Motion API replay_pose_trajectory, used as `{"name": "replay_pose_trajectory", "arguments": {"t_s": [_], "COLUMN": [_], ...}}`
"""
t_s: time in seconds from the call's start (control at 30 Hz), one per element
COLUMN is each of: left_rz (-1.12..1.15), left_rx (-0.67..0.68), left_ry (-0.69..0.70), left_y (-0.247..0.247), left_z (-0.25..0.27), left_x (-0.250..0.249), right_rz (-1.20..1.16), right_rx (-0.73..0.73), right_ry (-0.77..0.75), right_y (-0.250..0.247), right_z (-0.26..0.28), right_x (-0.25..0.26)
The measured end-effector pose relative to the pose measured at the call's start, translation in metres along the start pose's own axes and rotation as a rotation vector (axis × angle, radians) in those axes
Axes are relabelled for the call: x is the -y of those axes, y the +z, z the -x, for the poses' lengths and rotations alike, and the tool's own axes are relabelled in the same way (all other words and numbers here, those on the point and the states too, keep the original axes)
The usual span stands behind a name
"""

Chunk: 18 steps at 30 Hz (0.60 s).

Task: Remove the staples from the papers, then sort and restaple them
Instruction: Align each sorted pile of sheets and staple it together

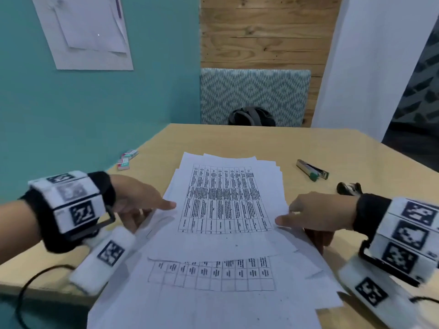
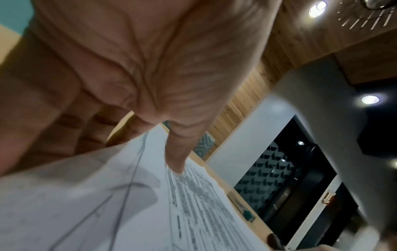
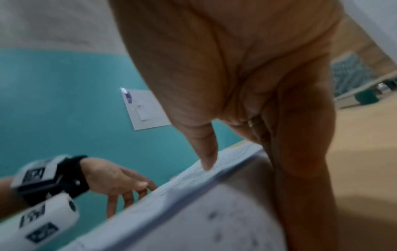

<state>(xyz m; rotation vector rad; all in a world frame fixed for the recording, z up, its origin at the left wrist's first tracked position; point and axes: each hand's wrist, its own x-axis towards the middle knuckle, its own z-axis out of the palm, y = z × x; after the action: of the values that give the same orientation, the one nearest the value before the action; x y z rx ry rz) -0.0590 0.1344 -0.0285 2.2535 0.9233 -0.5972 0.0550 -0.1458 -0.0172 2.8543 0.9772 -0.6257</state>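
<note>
I found the papers [image 1: 223, 210] between my hands: left hand [image 1: 137, 200] and right hand [image 1: 316, 217] each pinched an edge, thumb on top.

The printed tables on the papers [image 1: 225, 200] are too small and smeared to read; the lower sheets run off the head view's bottom edge; the left hand [image 1: 137, 200] hides its lower fingers under the sheets' left edge, and the right hand [image 1: 316, 217] likewise on the right; a dark object [image 1: 349, 188] beyond the right wrist is too blurred to identify; both wrist views are soft with motion blur; the labels on the small boxes [image 1: 127, 159] are illegible.
</note>
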Motion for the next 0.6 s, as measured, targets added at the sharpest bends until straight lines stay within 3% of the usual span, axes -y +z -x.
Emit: {"name": "replay_pose_trajectory", "arguments": {"t_s": [0.17,0.23,0.3,0.47,0.6], "left_rz": [0.242,0.203,0.151,0.116,0.202], "left_rx": [0.044,0.000,-0.035,0.068,-0.093], "left_ry": [0.055,0.061,0.065,0.113,0.187], "left_y": [0.010,0.009,0.010,0.024,0.020], "left_z": [0.023,0.029,0.032,0.035,0.035], "left_x": [0.002,0.005,0.012,0.024,0.031], "right_rz": [-0.110,-0.164,-0.363,-0.610,-0.811], "right_rx": [-0.002,-0.014,0.025,-0.059,-0.131], "right_ry": [0.020,0.053,0.097,0.147,0.135], "right_y": [0.002,0.000,-0.001,0.007,0.002], "right_z": [0.014,0.016,0.016,0.019,0.026], "right_x": [0.001,-0.006,-0.014,-0.018,-0.029]}}
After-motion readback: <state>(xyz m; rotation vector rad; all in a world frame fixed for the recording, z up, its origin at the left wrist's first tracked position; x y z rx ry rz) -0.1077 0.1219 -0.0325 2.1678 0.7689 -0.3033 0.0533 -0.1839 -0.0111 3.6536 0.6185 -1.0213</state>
